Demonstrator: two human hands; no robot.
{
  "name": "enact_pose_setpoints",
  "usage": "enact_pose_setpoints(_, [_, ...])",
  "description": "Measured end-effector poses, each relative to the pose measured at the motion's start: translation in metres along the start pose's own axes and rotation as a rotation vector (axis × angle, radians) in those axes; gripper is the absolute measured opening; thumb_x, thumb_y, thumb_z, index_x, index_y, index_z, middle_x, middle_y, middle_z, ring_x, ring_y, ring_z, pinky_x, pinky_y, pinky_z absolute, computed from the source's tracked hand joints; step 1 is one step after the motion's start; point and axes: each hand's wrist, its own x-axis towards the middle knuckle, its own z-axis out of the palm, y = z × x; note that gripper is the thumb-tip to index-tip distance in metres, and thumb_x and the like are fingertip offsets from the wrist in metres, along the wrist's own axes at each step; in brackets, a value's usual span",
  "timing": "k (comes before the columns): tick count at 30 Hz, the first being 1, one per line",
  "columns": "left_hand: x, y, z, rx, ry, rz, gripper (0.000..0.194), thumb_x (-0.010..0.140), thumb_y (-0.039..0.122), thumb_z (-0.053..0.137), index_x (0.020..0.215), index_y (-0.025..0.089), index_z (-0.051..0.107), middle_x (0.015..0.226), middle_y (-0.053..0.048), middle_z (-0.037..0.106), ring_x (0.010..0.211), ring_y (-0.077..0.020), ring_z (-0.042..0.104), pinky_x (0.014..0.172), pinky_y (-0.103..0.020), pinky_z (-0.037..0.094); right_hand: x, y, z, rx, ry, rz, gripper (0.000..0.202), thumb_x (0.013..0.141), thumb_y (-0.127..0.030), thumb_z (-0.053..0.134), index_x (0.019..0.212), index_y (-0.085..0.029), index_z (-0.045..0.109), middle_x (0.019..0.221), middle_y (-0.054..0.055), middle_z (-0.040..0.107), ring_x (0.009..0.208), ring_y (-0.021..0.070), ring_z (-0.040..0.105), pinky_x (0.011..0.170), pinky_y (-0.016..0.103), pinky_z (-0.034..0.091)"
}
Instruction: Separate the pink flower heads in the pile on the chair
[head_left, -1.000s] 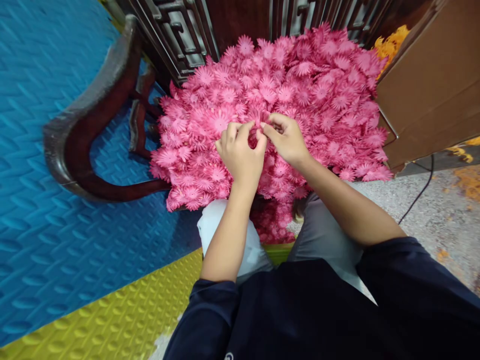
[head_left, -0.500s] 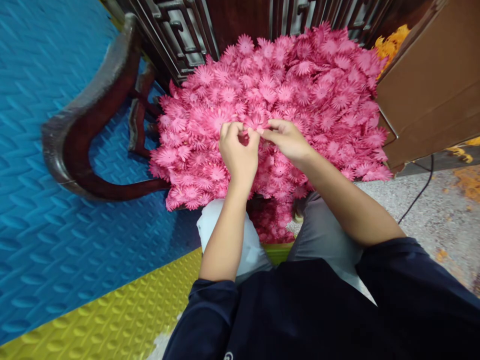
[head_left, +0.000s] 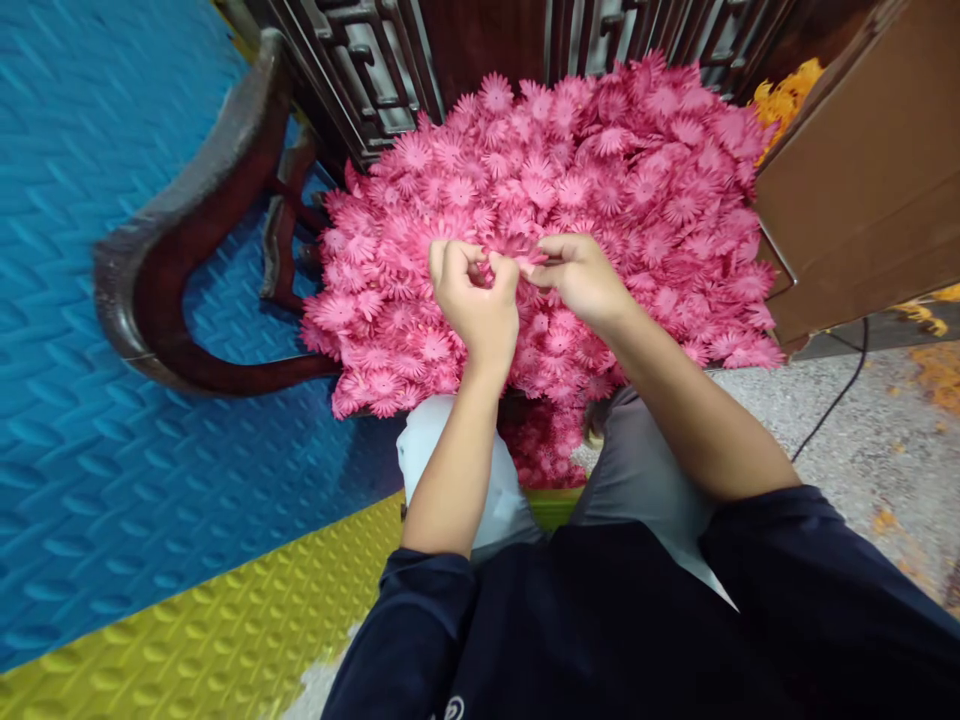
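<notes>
A wide heap of pink artificial flowers (head_left: pixel 645 190) covers the surface in front of me. Over its middle, my left hand (head_left: pixel 476 290) and my right hand (head_left: pixel 581 275) are close together, each pinching an edge of one pink flower piece (head_left: pixel 521 250). The thumb and forefinger of each hand are pressed on it, and the fingertips partly cover it. More pink petals (head_left: pixel 551 440) show lower down between my knees.
A dark curved wooden armrest (head_left: pixel 150 290) stands at the left over blue matting (head_left: pixel 67 430). At the right is a brown cardboard box (head_left: pixel 862 180), with orange petals (head_left: pixel 784 100) behind it and a black cable (head_left: pixel 832 400) on the floor.
Both hands remain at the flower piece, their fingers slightly shifted. My left hand's fingers have moved a little to the left. The whole view has shifted slightly.
</notes>
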Motion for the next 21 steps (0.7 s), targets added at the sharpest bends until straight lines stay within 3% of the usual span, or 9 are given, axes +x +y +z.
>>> enact_pose_setpoints(4, [-0.011,-0.003,0.006,0.05,-0.048,0.102,0.015,0.08,0.017,0.054,0.071,0.021,0.042,0.08,-0.002,0.047,0.09,-0.0193,0.055,0.09,-0.04,0.043,-0.006,-0.002,-0.003,-0.216,0.121,-0.081,0.03,0.073,-0.013,0.062,0.052,-0.019,0.041,0.055,-0.002,0.038,0.062,0.0109,0.039,0.066,0.029,0.038])
enact_pose_setpoints(9, [-0.024,-0.002,0.011,0.063,-0.076,0.186,0.013,0.08,0.02,0.053,0.071,0.022,0.043,0.079,-0.003,0.051,0.085,-0.0184,0.055,0.085,-0.037,0.044,-0.011,0.002,-0.007,-0.357,0.277,-0.105,0.028,0.072,-0.013,0.061,0.055,-0.02,0.039,0.056,-0.001,0.034,0.072,0.0157,0.045,0.074,0.033,0.039])
enact_pose_setpoints(15, [-0.028,0.003,0.014,0.01,-0.126,0.077,0.017,0.084,0.021,0.05,0.07,0.022,0.039,0.078,-0.002,0.049,0.086,-0.0176,0.054,0.084,-0.035,0.043,-0.01,0.008,-0.01,-0.375,0.316,-0.189,0.025,0.078,-0.029,0.06,0.062,-0.021,0.043,0.066,0.002,0.048,0.083,0.0194,0.05,0.081,0.036,0.042])
enact_pose_setpoints(21, [-0.033,0.011,0.017,-0.038,-0.054,0.038,0.025,0.085,0.018,0.049,0.067,0.022,0.032,0.072,0.001,0.041,0.07,-0.0131,0.045,0.071,-0.028,0.041,-0.012,0.003,-0.005,-0.366,0.348,-0.134,0.022,0.077,-0.024,0.061,0.062,-0.021,0.045,0.067,0.003,0.05,0.082,0.0197,0.05,0.083,0.037,0.041])
